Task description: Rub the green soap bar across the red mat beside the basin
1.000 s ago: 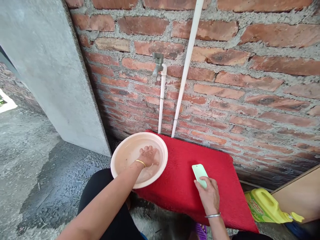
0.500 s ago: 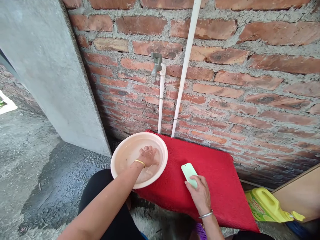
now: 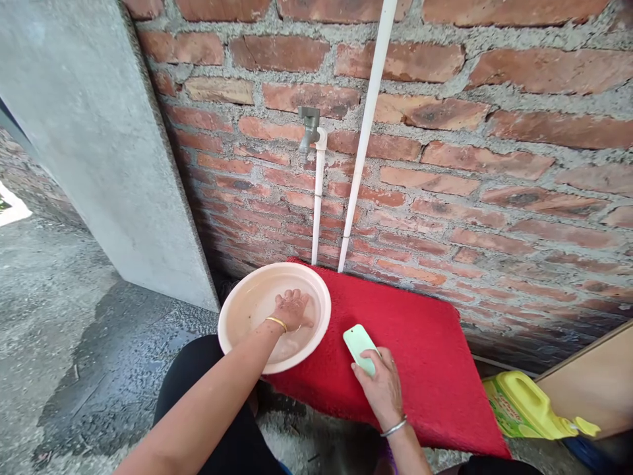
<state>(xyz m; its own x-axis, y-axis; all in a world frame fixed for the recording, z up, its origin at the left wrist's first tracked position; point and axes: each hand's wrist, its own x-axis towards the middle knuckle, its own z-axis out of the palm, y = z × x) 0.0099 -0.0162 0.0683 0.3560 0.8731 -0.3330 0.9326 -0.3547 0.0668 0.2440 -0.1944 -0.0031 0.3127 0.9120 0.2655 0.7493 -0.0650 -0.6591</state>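
Observation:
My left hand (image 3: 291,309) is in the water of a pale pink basin (image 3: 231,340), palm down and fingers spread, holding nothing. A gold bangle circles that wrist. With my right hand (image 3: 382,386) I grip the near end of a mint-green scrub brush (image 3: 360,343), thumb on one side and fingers on the other. Its back is smooth, with a small hole at the far end; its underside is hidden against the red fleecy cloth (image 3: 420,343). The basin stands at the left end of this cloth.
Behind stands a brick wall (image 3: 277,53) with a tap (image 3: 309,132) and white pipes (image 3: 363,145). A grey slab (image 3: 109,145) leans at left above wet concrete (image 3: 143,343). A yellow jug (image 3: 527,402) lies at right beside a wooden board (image 3: 598,376).
My right hand has slid the scrub brush a little to the left across the red cloth, toward the basin. My left hand stays in the water.

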